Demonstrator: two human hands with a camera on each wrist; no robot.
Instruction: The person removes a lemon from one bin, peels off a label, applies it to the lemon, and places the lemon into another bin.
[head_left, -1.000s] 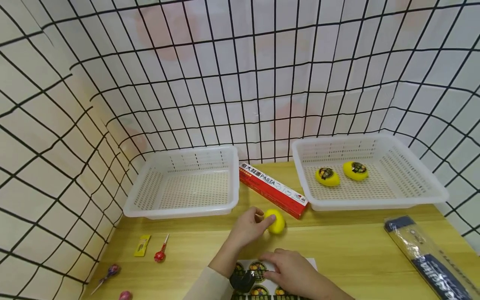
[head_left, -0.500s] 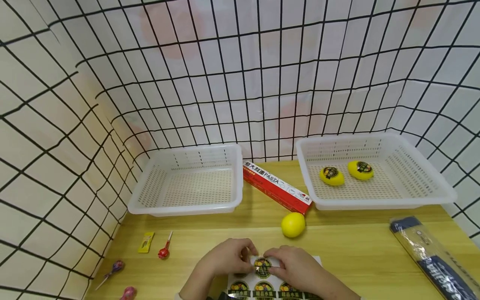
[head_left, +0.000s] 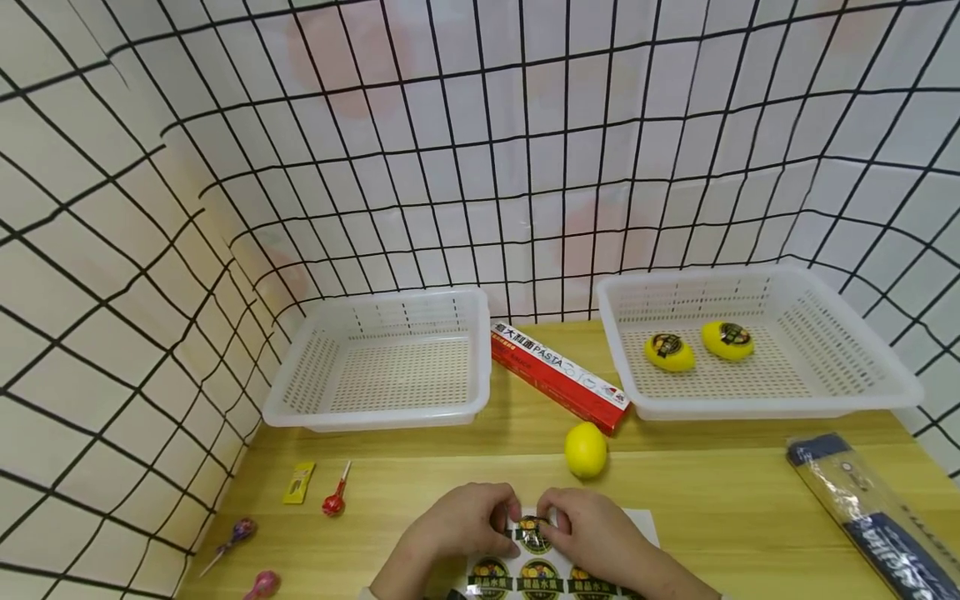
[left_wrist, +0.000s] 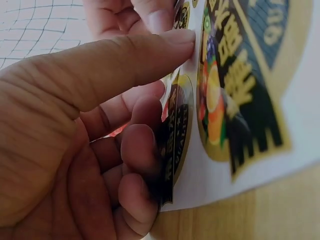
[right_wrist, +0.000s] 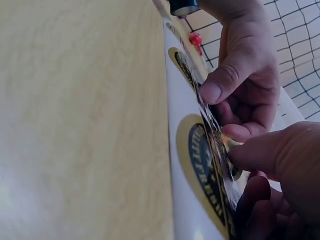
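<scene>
A white sheet (head_left: 639, 523) of round black-and-gold fruit stickers lies near the table's front edge. My left hand (head_left: 467, 523) is at its upper left, fingers curled, thumb (left_wrist: 170, 47) and fingertips gripping the sheet. From the right, my right hand (head_left: 600, 533) pinches the edge of a top-row sticker (head_left: 533, 534) between thumb and index finger. Whether that sticker has lifted is hard to tell, since the fingers cover its edges. Just beyond both hands, a plain yellow lemon (head_left: 586, 450) rests on the table.
At back right, a white basket (head_left: 757, 410) holds two stickered lemons (head_left: 670, 352). Another white basket (head_left: 375, 419) stands back left, with a red pasta box (head_left: 558, 379) between them. Lollipops (head_left: 334, 502) and a yellow sachet (head_left: 298, 483) lie left; a blue packet (head_left: 870, 517) lies right.
My left hand has let go of the lemon beside the pasta box and drawn back to the sticker sheet. My right hand has closed its fingertips on a top-row sticker.
</scene>
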